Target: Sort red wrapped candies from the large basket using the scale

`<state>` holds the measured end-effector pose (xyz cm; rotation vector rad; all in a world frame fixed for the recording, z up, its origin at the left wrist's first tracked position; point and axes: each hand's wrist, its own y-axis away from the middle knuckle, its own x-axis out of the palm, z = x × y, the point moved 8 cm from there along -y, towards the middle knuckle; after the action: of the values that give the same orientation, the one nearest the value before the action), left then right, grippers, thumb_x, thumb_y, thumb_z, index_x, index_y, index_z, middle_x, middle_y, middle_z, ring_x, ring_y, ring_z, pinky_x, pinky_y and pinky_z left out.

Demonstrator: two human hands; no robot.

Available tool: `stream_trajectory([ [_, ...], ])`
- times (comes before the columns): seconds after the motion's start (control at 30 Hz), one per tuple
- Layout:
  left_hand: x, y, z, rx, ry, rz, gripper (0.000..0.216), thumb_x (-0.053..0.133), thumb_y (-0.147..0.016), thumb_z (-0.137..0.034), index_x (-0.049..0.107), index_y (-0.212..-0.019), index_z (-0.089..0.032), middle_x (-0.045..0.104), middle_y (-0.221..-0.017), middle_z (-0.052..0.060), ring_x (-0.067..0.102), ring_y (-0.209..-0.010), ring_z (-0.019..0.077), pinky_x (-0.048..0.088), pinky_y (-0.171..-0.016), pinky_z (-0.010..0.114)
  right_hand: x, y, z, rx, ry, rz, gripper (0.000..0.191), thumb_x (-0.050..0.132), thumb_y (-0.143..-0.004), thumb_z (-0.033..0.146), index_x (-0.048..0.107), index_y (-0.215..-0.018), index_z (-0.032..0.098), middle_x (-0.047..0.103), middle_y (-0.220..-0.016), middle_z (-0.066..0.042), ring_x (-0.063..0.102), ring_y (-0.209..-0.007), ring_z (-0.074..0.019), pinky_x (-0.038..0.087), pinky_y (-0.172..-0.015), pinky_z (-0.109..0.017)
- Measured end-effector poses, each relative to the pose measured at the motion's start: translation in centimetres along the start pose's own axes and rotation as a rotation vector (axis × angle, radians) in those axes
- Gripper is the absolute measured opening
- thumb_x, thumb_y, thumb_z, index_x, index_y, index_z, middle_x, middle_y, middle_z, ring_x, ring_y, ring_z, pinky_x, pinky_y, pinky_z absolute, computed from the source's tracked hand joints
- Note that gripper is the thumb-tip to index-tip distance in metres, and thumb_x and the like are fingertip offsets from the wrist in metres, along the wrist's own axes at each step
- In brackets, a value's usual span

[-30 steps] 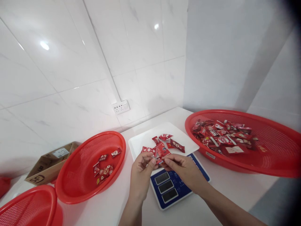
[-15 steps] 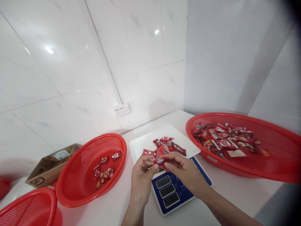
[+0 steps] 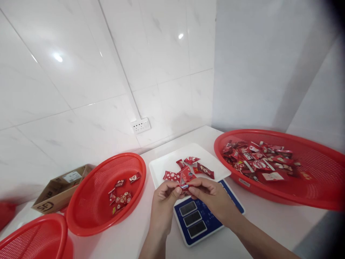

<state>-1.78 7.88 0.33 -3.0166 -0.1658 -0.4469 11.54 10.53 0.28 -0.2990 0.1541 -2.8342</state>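
Observation:
My left hand (image 3: 163, 203) and my right hand (image 3: 210, 198) meet over the front of a digital scale (image 3: 199, 216) and pinch one small red wrapped candy (image 3: 184, 186) between their fingertips. Just behind them, several red candy packets (image 3: 188, 169) lie on the scale's white platform (image 3: 161, 163). To the left, a round red mesh basket (image 3: 86, 212) holds several candies (image 3: 120, 196). On the right, a large red mesh basket (image 3: 318, 194) holds a heap of red candy packets (image 3: 256, 160).
A second red basket (image 3: 32, 239) sits at the lower left corner, with a cardboard box (image 3: 58, 187) behind it. A wall socket (image 3: 140, 126) is on the tiled wall above the white counter (image 3: 269, 216). The counter's right edge drops off at the lower right.
The candy between my fingertips has turned from a raised, face-on packet to a flat, edge-on one, slightly lower. Both hands stay together over the scale.

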Motion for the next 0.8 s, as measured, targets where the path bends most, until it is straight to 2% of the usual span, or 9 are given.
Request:
stream_trajectory([
  [0.2, 0.9, 0.3, -0.1, 0.011, 0.214, 0.007, 0.013, 0.072, -0.069, -0.025, 0.064, -0.072, -0.017, 0.066, -0.07, 0.0, 0.061, -0.066, 0.0128, 0.048, -0.067, 0.026, 0.5, 0.3, 0.0, 0.015, -0.065, -0.007, 0.016, 0.07, -0.067, 0.035, 0.067, -0.072, 0.021, 0.062, -0.064, 0.002, 0.057, -0.062, -0.0133, 0.049, -0.062, -0.026],
  [0.43, 0.9, 0.4, 0.4, -0.015, 0.282, -0.01, 0.012, 0.072, -0.069, -0.023, 0.062, -0.07, -0.016, 0.062, -0.067, -0.002, 0.059, -0.065, 0.0113, 0.047, -0.067, 0.024, 0.9, 0.3, -0.4, 0.057, -0.142, -0.002, 0.02, 0.071, -0.066, 0.038, 0.067, -0.071, 0.019, 0.064, -0.068, 0.001, 0.058, -0.066, -0.0136, 0.049, -0.063, -0.026],
  [0.67, 1.3, 0.3, 0.7, -0.081, 0.225, 0.035, 0.014, 0.068, -0.074, -0.026, 0.058, -0.072, -0.017, 0.063, -0.067, -0.001, 0.06, -0.064, 0.0113, 0.048, -0.065, 0.023, 0.5, 0.1, -0.5, 0.073, -0.104, -0.044, 0.021, 0.07, -0.068, 0.039, 0.065, -0.069, 0.018, 0.061, -0.065, 0.001, 0.056, -0.064, -0.0132, 0.047, -0.057, -0.023],
  [0.8, 0.8, 0.2, 0.4, -0.058, 0.021, 0.011, 0.022, 0.062, -0.078, -0.038, 0.06, -0.08, -0.017, 0.058, -0.068, 0.0, 0.057, -0.065, 0.0115, 0.048, -0.057, 0.021, 0.1, 0.0, 0.0, -0.006, -0.026, -0.049, 0.018, 0.068, -0.07, 0.037, 0.065, -0.072, 0.019, 0.063, -0.068, 0.0, 0.059, -0.065, -0.0148, 0.048, -0.058, -0.025],
])
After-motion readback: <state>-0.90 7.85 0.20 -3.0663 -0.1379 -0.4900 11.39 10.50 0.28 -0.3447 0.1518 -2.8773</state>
